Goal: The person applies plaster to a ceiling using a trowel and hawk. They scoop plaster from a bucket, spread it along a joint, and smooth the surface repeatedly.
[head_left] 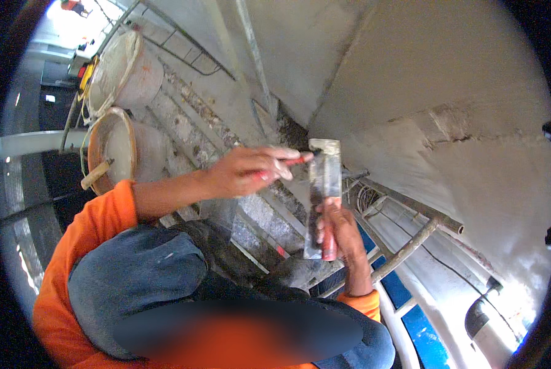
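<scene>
My right hand (347,230) is wrapped round the red handle of a plastering trowel (326,177), its long metal blade pointing away from me. Pale plaster coats the blade's far end. My left hand (244,172), fingers closed and smeared white, grips a small red-handled scraper (297,161). The scraper's tip meets the left edge of the trowel blade near its far end; the exact shape of the tip is hard to make out. Both tools are held in the air over the planks, in front of the corner of the walls.
Two plaster-stained buckets (145,144) stand at the left; a wooden-handled tool (97,174) leans in the nearer one. Spattered planks (192,126) lie beneath me. Metal scaffold tubes (411,249) run on the right. A grey plastered wall (447,67) rises ahead and right.
</scene>
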{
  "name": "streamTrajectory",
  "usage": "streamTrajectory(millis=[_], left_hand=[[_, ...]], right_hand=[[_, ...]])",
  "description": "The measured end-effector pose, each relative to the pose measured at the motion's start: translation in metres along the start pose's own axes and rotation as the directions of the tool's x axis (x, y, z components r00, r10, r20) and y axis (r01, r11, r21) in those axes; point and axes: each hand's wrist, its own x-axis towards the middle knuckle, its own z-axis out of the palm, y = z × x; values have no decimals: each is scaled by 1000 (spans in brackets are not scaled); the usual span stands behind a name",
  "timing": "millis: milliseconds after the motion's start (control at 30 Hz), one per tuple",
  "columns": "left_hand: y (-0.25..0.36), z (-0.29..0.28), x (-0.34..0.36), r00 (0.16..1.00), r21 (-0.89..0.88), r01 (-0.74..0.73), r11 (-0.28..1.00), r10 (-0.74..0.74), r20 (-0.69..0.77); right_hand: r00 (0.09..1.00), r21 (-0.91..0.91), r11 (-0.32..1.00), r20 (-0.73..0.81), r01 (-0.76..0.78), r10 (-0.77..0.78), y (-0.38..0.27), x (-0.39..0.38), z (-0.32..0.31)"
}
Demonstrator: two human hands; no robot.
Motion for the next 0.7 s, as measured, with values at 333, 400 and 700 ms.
streamTrajectory(millis=[333,400,700], left_hand=[[-54,2,22,860,-18,439,898,-426,-282],[-49,17,13,914,26,342,939,-326,-241],[0,51,7,903,-193,416,889,-429,-28]], right_hand=[[981,30,982,53,184,-186,1,-64,-11],[979,327,936,108,128,-171,14,-56,-13],[825,897,383,381,-220,-417,51,-8,20]])
